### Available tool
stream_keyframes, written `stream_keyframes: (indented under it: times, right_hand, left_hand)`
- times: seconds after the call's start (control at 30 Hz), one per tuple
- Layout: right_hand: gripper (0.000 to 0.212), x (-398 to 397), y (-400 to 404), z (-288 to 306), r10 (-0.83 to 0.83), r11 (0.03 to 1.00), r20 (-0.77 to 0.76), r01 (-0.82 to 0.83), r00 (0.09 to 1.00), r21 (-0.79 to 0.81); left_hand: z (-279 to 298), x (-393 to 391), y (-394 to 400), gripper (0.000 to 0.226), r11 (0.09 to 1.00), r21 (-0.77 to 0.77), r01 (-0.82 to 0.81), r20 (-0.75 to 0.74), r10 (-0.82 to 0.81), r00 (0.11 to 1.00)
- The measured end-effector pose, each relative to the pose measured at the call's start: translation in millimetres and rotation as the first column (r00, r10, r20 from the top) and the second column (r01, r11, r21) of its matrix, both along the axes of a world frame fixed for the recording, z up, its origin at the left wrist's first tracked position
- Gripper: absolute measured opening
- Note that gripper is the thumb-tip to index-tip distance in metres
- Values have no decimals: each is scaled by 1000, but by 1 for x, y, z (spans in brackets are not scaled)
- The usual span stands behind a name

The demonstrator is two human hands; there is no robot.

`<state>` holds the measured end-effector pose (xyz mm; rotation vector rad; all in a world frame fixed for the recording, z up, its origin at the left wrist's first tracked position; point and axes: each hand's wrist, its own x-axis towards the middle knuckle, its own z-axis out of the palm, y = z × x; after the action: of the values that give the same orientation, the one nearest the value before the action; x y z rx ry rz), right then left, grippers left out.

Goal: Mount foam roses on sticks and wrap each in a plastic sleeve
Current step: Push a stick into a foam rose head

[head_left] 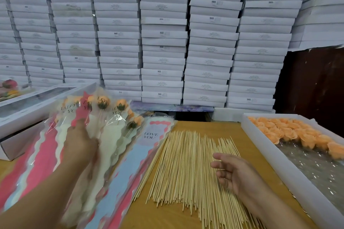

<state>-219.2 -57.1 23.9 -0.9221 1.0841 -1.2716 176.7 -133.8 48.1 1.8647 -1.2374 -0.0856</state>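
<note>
Bare table (247, 147) strip between sticks (188, 169) and rose tray (264, 147); sleeves (119, 173) crowd the left edge, boxes (163, 42) wall the far edge

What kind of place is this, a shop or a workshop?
Probably a small packing workshop or stockroom: stacked white boxes fill the wall, with a pile of sticks and a tray of foam roses on the table.

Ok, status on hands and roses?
Left hand on sleeved orange roses. Right hand open over bamboo sticks. Nothing blocking.
</note>
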Motion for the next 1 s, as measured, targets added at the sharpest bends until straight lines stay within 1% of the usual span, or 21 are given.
stream_keyframes:
  times: [0.2, 0.5, 0.6, 0.73, 0.77, 0.9, 1.0]
  right_hand:
    - [21, -1, -2, 0, -2, 1000, -11, 3, 1000, 3]
    - [20, 0, 0, 1, -14, 1000, -25, 14, 1000, 4]
    - [20, 0, 1, 1, -19, 1000, -29, 19, 999, 1]
    - [21, 0, 1, 1, -9, 1000, -43, 9, 999, 1]
    - [21, 0, 1, 1, -7, 1000, -44, 7, 999, 1]
    - [21, 0, 1, 1, 3, 1000, -48, -3, 999, -3]
    - [22, -1, 0, 0, 5, 1000, -52, -5, 999, -4]
  left_hand:
    - [2, 10, -8, 72, 995, 30, -95, 29, 94, 995]
    - [2, -6, -2, 72, 993, 39, -112, 234, 100, 967]
    - [-3, -3, -1, 63, 988, 81, -131, 303, 100, 948]
    - [-7, -2, 0, 32, 979, 130, -158, 415, 92, 905]
    - [-9, -2, 0, 28, 977, 139, -162, 440, 85, 894]
    - [-14, -3, 0, 19, 982, 132, -137, 455, 63, 888]
    - [-17, -3, 0, 19, 987, 113, -112, 463, 48, 885]
